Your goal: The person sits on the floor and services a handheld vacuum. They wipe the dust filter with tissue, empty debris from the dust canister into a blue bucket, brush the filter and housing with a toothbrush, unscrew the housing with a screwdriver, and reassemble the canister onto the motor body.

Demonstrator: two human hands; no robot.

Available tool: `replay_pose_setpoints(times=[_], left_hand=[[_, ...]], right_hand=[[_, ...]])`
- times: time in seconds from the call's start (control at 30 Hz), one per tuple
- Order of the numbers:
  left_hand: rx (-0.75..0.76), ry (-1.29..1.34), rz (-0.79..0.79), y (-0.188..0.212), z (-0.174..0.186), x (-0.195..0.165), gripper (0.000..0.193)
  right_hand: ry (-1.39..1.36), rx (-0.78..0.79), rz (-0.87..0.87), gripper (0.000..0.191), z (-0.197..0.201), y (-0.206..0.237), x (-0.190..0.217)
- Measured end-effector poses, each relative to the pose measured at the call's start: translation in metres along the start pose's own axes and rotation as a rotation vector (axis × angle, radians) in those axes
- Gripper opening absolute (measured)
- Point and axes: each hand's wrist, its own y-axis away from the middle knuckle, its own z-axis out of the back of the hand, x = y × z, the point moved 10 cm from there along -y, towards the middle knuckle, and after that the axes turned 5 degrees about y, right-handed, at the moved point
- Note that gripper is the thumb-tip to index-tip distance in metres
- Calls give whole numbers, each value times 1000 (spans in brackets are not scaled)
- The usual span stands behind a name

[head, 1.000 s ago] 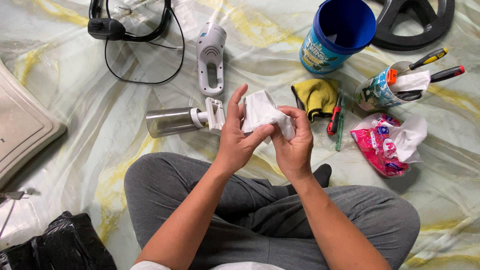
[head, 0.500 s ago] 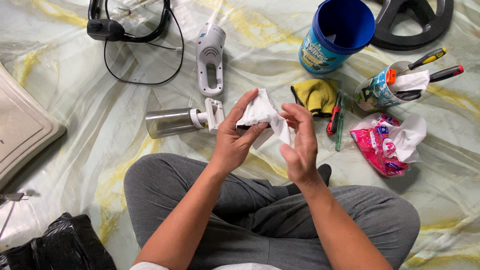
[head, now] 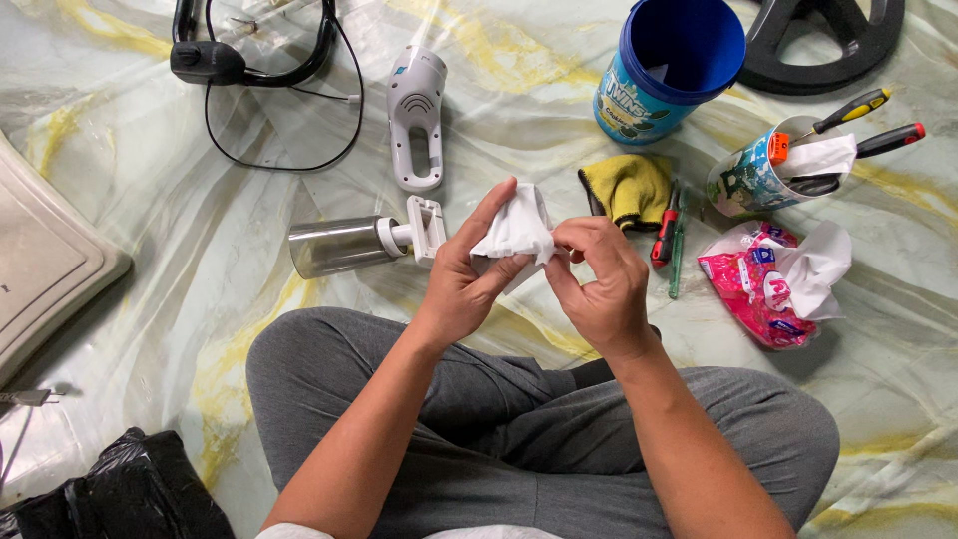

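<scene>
1. Both hands hold one white wipe (head: 516, 232) above the lap: left hand (head: 469, 271) cups it, fingers partly curled; right hand (head: 597, 279) pinches its edge.
2. Clear dust canister (head: 344, 246) lies just left on the floor sheet (head: 150, 200), within reach.

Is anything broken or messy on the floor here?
Nothing looks spilled or broken. The white handheld vacuum body lies apart from its clear dust cup, so it seems taken apart. Both hands, left hand and right hand, hold a white wipe.
</scene>
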Motion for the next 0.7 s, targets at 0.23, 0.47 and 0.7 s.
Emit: replay_pose_setpoints(times=[0.23,0.47,0.7], left_hand=[[50,-54,-100,9,0,-32,101],[-289,-250,75,6,24,-25,62],[-290,98,211,0,6,1,48]], right_hand=[[193,-99,195,39,11,-4,24],[336,-103,330,40,5,-1,42],[349,-89,385,38,-8,2,55]])
